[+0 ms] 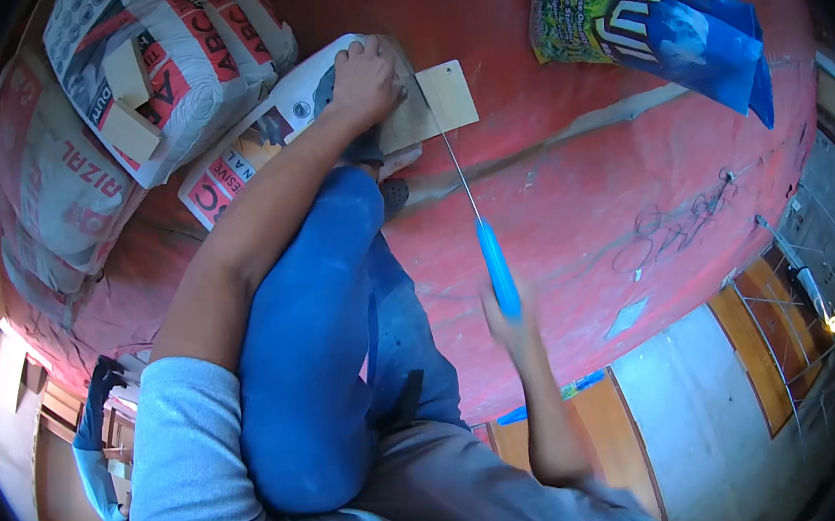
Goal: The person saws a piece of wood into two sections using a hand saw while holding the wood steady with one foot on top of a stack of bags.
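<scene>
In my right hand (511,330), somewhat smeared by motion, is the blue handle of a handsaw (460,176). Its thin blade runs up and away from me, lying across a pale wooden board (448,95). My left hand (367,82) presses down on the board's left part, fingers bent over it. Beneath the board lies a white and red adhesive bag (229,178), which partly sticks out under my left forearm. My bent knee in blue trousers is close beside the left hand and hides part of the bag.
Full sacks (158,74) stand at the upper left, with small wood offcuts (132,132) on top. A blue and green plastic bag (632,34) lies at the upper right on the red sheet (531,189). Tangled wire (681,225) is at the right. Another person (96,452) is at the lower left.
</scene>
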Tool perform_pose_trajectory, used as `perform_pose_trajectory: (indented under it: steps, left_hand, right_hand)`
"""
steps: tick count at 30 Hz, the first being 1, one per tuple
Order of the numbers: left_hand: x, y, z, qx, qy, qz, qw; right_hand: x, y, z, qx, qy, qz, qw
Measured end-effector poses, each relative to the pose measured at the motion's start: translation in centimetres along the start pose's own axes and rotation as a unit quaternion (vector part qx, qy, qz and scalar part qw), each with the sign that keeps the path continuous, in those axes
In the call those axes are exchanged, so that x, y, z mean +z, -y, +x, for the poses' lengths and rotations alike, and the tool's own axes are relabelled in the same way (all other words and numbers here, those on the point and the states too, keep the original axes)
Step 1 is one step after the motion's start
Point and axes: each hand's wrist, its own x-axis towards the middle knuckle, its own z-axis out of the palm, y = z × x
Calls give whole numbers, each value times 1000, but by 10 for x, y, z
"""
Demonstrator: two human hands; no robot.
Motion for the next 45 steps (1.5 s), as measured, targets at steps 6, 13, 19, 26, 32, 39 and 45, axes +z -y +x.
perform_pose_trajectory:
  steps: [6, 13, 19, 26, 32, 39, 45]
  left_hand:
    - [5, -4, 7, -2, 3, 7, 1000]
    - [2, -5, 8, 12, -14, 16, 1000]
    - [3, -5, 4, -6, -12, 19, 1000]
    - [13, -6, 13, 10, -50, -1, 999]
    - [12, -5, 15, 4, -47, -12, 999]
    - [0, 2, 1, -3, -24, -13, 1000]
    - [-2, 1, 1, -1, -12, -16, 1000]
  right_hand:
    - [54, 40, 156, -111, -57, 103, 987]
    - [0, 62, 72, -66, -38, 49, 996]
    - [-84, 61, -117, 79, 22, -6, 997]
    - [40, 43, 173, -145, -44, 86, 985]
    - [50, 104, 242, -34, 5, -5, 999]
    - [-31, 49, -20, 10, 0, 36, 999]
    - [-75, 55, -85, 29, 24, -52, 998]
